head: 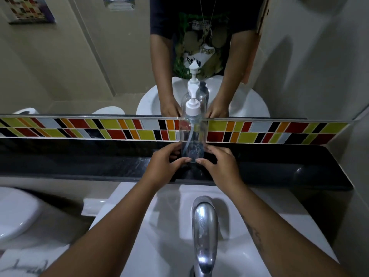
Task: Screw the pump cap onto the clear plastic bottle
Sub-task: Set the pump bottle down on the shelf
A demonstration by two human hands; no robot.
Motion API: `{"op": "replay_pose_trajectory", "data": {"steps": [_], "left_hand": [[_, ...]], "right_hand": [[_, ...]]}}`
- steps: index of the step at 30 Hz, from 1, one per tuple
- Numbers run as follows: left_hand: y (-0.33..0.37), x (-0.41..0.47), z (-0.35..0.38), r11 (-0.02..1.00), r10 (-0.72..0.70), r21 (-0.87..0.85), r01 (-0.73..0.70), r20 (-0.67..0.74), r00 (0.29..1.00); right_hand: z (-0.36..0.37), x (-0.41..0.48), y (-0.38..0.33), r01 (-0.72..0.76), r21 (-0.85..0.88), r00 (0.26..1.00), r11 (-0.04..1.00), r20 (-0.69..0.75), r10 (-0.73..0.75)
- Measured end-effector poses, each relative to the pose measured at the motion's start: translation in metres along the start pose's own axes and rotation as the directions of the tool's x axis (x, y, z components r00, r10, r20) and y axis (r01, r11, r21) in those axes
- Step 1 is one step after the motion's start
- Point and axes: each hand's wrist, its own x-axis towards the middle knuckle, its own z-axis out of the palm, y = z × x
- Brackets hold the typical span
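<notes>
Chrome faucet nearest, over the white sink. My left hand and right hand, fingers loosely curled, touch the base of the clear plastic bottle from either side. Bottle upright on the black ledge, mid-length, near its back edge under the mirror. White pump cap seated on its neck.

A glossy black worktop ran along the wall below a strip of coloured tiles. On it stood one clear plastic bottle, upright, its white pump cap on top, just behind the white basin.
</notes>
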Motion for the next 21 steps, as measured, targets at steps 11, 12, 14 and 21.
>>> {"op": "replay_pose_trajectory", "data": {"steps": [11,12,14,21], "left_hand": [[-0.017,-0.012,-0.017,0.888,0.146,0.456,-0.063,-0.150,0.978],[-0.020,-0.015,-0.021,0.812,0.196,0.581,-0.064,-0.167,0.966],[-0.025,-0.021,-0.027,0.717,0.214,0.697,-0.018,-0.195,0.957],[-0.037,-0.012,-0.038,0.666,-0.111,0.713,0.221,-0.198,0.974]], "right_hand": [[-0.016,-0.013,0.009,0.090,-0.367,0.993,0.926,-0.033,-0.110],[-0.018,-0.015,0.013,0.081,-0.438,0.992,0.896,-0.048,-0.113],[-0.021,-0.017,0.018,0.040,-0.524,0.991,0.851,-0.086,-0.100],[-0.026,-0.015,0.020,-0.121,-0.618,0.989,0.777,-0.144,0.040]]}}
